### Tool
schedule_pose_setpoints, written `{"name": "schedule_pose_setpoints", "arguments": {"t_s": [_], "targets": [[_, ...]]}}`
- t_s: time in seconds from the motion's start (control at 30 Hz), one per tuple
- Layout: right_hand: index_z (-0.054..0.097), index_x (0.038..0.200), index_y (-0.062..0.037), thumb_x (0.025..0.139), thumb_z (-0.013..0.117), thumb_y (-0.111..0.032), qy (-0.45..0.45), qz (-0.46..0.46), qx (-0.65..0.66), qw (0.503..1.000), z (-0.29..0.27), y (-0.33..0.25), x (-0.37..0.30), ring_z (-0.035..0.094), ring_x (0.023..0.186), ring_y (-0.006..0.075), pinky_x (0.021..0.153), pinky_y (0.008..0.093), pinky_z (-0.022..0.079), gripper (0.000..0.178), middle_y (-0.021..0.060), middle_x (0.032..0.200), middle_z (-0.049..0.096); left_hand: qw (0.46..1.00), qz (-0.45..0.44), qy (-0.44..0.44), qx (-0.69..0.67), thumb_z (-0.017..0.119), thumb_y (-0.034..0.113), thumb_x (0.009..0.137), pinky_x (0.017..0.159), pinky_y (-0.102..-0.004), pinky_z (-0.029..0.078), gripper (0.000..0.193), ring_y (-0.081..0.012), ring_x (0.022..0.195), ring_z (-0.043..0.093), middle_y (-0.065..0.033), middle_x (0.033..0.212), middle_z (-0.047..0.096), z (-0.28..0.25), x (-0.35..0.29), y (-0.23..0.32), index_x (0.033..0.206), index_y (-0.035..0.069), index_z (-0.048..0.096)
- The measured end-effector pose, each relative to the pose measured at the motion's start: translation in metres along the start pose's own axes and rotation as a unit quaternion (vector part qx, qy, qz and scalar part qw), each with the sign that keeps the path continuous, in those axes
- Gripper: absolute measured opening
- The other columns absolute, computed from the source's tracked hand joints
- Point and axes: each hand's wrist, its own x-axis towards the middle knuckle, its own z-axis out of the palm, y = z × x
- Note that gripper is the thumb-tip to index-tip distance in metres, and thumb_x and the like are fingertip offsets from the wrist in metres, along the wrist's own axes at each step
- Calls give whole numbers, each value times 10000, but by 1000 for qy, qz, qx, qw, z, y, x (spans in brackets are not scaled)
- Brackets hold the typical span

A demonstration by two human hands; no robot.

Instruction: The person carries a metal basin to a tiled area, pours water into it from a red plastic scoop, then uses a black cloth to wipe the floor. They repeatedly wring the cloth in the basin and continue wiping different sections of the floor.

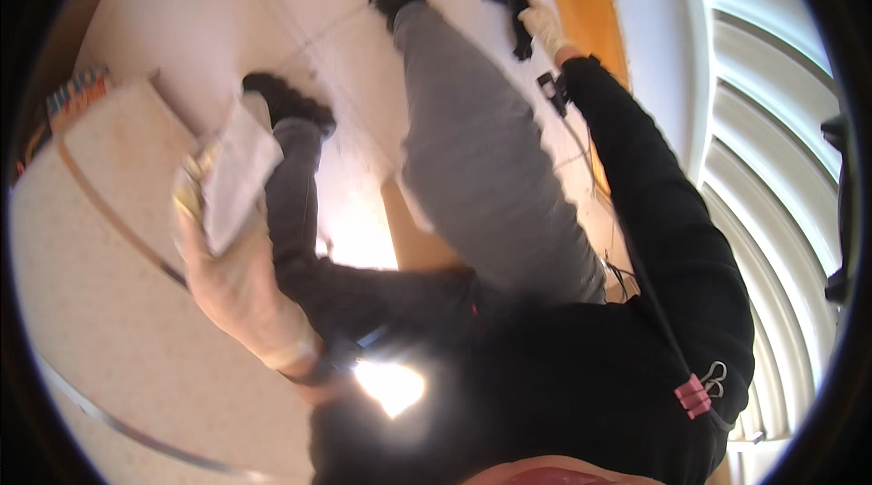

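Note:
My left hand, in a thin pale glove, is raised at the left beside a beige speckled surface. Its fingers are closed round a whitish, flat, roughly rectangular piece; blur hides whether this is cloth, paper or a packet. Far off at the upper right, my right hand reaches out, gloved as well. It grips a black, gun-shaped object, with a head pointing left and a narrower part hanging down. The exact kind is too small to tell.
My legs stretch over a pale floor with joint lines. A curved white ribbed wall rises at the right beside an orange strip. A cable hangs near my right forearm. Several coloured items are at the far left.

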Motion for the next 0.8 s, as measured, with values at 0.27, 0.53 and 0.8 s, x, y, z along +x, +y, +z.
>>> {"name": "schedule_pose_setpoints", "arguments": {"t_s": [0.27, 0.53, 0.8], "targets": [[633, 1226, -26, 816, 549, -254, 98, 105, -55, 988, -5, 7, -34, 621, 1084, 460, 943, 448, 486, 476, 281, 1125, 674, 953, 177, -48, 239, 685, 18, 878, 1050, -379, 425, 538, -284, 1218, 547, -129, 1324, 578, -52, 33, 23, 1369, -50, 474], [664, 1150, -23, 847, 717, -276, 85, -3, -41, 996, 12, 7, -40, 672, 1004, 368, 878, 425, 513, 399, 205, 1077, 704, 986, -104, -41, -126, 553, 141, 971, 1099, -517, 313, 539, -341, 1357, 378, -122, 1484, 399, -85, 38, -6, 1468, 42, 368], [674, 1040, 5, 840, 720, -259, 153, -21, -63, 986, 22, -9, -61, 645, 970, 414, 867, 466, 505, 335, 226, 1026, 675, 957, -187, -47, -217, 464, 218, 1030, 1130, -614, 242, 550, -381, 1451, 265, -117, 1598, 273, -95, 26, -5, 1541, 109, 293]]}}
